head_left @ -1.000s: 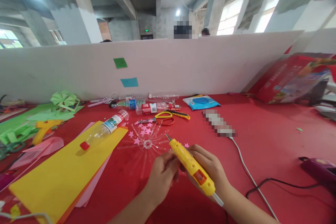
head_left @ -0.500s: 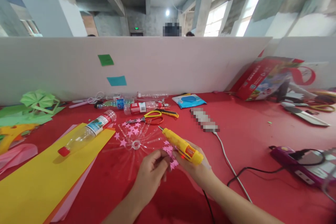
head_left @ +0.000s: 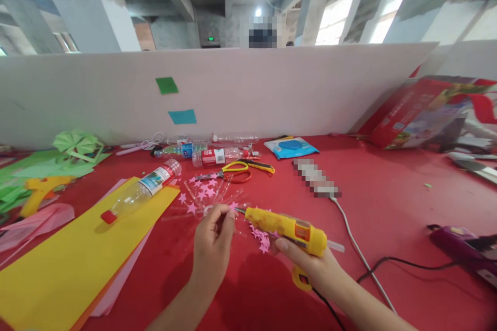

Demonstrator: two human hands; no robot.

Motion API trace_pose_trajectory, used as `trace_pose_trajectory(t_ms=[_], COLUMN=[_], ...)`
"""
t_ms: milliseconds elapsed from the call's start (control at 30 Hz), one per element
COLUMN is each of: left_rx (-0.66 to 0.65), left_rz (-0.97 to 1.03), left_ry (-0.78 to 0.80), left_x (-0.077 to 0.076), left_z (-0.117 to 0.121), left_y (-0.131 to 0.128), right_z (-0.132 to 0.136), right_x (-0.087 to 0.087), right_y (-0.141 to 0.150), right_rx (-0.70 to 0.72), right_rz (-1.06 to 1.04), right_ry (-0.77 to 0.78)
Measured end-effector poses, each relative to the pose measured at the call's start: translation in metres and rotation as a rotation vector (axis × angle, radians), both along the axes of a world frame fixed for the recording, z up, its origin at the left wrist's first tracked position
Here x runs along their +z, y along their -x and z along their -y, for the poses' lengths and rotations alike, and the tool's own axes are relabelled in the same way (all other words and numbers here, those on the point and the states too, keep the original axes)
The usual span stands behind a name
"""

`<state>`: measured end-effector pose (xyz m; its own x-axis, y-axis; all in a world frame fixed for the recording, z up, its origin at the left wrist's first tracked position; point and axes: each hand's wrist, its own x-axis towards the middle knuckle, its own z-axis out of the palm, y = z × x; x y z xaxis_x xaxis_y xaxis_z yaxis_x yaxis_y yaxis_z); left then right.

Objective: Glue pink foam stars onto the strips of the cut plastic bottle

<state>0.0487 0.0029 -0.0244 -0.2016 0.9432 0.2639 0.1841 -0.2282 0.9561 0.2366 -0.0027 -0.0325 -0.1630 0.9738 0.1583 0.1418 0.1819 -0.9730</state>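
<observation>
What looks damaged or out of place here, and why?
The splayed clear plastic piece partly behind the left hand looks like a sliced bottle, unlike the intact labelled bottle on yellow paper. Nothing looks spilled.

We see smooth, yellow plastic on the glue gun [head_left: 272, 221] and metal at its tip [head_left: 239, 210]. The bottle [head_left: 128, 199] on our yellow sheet [head_left: 89, 253] is clear, glossy plastic; the sheet looks like matt paper. The blue packet [head_left: 291, 148] seems plastic film, the red tabletop [head_left: 388, 191] smooth with a soft sheen.
</observation>
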Motion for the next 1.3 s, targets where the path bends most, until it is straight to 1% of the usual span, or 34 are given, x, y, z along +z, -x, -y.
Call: trace_pose_trajectory(t_ms=[67, 133, 300, 367, 500, 600, 767, 867, 967, 1033, 1133, 1233, 1300], left_rx=[0.007, 0.010, 0.007, 0.009, 0.025, 0.030, 0.041, 0.035, 0.032, 0.033, 0.053, 0.071, 0.055], left_rz=[-0.039, -0.064, -0.089, -0.086, -0.072, -0.067, -0.123, -0.161, -0.171, -0.178, -0.206, -0.281, -0.338], left_ry=[-0.012, -0.019, -0.012, -0.008, 0.030, 0.035, 0.019, 0.005, 0.002, -0.009, -0.040, -0.099, -0.159], left_x=[0.000, 0.000, 0.000, 0.001, 0.005, 0.008, 0.006, 0.005, 0.006, 0.006, 0.006, 0.006, 0.006], left_z=[0.000, 0.000, 0.001, 0.001, 0.004, 0.004, 0.003, 0.003, 0.003, 0.003, 0.002, 0.001, 0.001], left_y=[0.000, 0.000, 0.000, -0.001, -0.003, -0.003, -0.001, 0.000, 0.000, 0.000, 0.001, 0.004, 0.006], right_z=[-0.001, -0.001, -0.002, -0.002, -0.002, -0.002, -0.002, -0.002, -0.003, -0.003, -0.004, -0.002, -0.002], right_x=[-0.004, -0.003, 0.014, 0.018, 0.016, 0.014, 0.014, 0.015, 0.015, 0.016, 0.019, 0.024, 0.026], right_y=[-0.001, 0.000, 0.011, 0.014, 0.014, 0.013, 0.013, 0.014, 0.014, 0.014, 0.014, 0.014, 0.013], right_rx=[0.038, 0.049, 0.121, 0.134, 0.110, 0.127, 0.101, 0.108, 0.080, 0.070, 0.107, 0.137, 0.145], right_rz=[0.030, 0.043, -0.030, -0.057, -0.060, -0.044, -0.029, -0.027, -0.021, -0.020, -0.021, 0.017, 0.070], right_ry=[0.048, 0.078, 0.005, -0.011, -0.023, -0.027, 0.004, 0.010, 0.011, 0.010, -0.028, -0.095, -0.125])
